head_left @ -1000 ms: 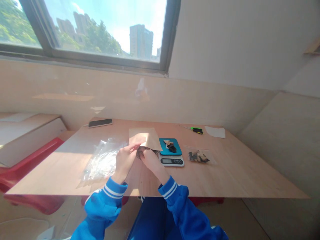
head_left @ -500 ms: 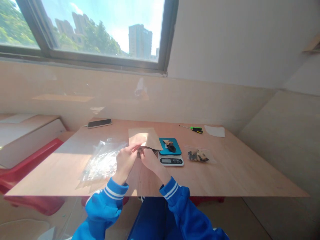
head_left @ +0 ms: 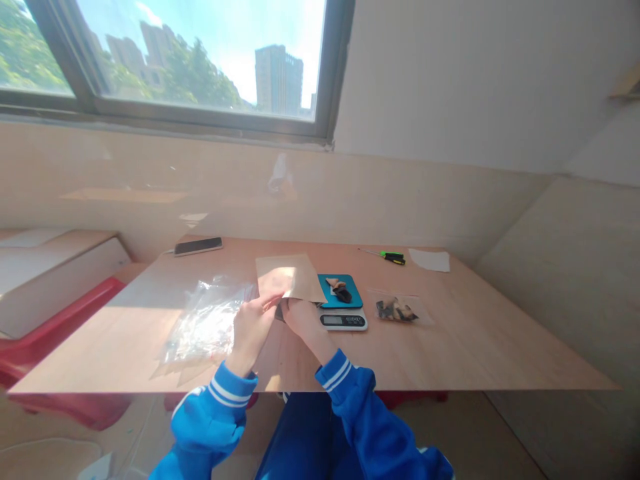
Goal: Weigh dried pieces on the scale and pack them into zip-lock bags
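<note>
1. One big table (head_left: pixel 475 340) holds everything. I think it is best to work well back from its near edge, so nothing drops off.
2. Clear bags (head_left: pixel 200 327) lie in a shiny heap on the left. The left arm is close by, so move it gently or they may slide.
3. The paper bag (head_left: pixel 285 267) is in the middle, between the clear bags and the scale. Thin paper can rip, so soft, slow tugs should work best.
4. The scale (head_left: pixel 345 321) is just to the right of the paper bag, and a paper corner hides a bit of its blue top. Lift that corner clear, or it may push on the scale.
5. The left hand (head_left: pixel 253 321) seems to pinch the paper's near edge. A light, steady pinch should do.
6. The right hand (head_left: pixel 303 321) has its fingertips tucked under that edge. I cannot tell if they are spread or pinching. Spreading them wide might hold the paper up.
7. The small bag (head_left: pixel 397 310) lies flat, right of the scale, well away from both hands.
8. Dry bits (head_left: pixel 343 293) sit on the scale. A bump could knock them off.
</note>
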A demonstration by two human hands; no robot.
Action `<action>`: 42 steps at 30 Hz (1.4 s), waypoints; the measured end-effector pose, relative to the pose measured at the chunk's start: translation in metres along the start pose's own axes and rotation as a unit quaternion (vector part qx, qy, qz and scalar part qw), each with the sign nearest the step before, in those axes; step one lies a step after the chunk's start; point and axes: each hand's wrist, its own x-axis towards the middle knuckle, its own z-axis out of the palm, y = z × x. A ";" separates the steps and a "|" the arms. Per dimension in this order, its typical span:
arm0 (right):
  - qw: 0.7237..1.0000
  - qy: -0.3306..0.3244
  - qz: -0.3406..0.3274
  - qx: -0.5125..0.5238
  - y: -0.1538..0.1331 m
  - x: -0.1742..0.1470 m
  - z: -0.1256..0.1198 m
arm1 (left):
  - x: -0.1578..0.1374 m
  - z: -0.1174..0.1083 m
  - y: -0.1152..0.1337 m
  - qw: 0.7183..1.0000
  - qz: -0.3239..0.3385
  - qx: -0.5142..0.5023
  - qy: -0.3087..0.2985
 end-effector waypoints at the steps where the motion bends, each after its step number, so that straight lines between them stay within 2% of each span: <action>1: 1.000 -0.002 0.001 0.004 0.000 -0.001 -0.001 | 0.000 0.000 -0.001 1.000 0.000 -0.002 0.003; 11: 0.998 0.004 0.049 0.038 -0.008 -0.007 0.004 | -0.002 -0.003 -0.007 1.000 -0.003 -0.022 0.022; 28: 0.998 -0.004 0.065 0.005 -0.005 -0.010 0.019 | -0.003 -0.009 -0.004 0.999 -0.022 -0.026 0.030; 42: 0.999 -0.003 0.043 0.033 0.002 -0.016 0.002 | -0.002 -0.007 -0.005 0.999 -0.016 -0.022 0.029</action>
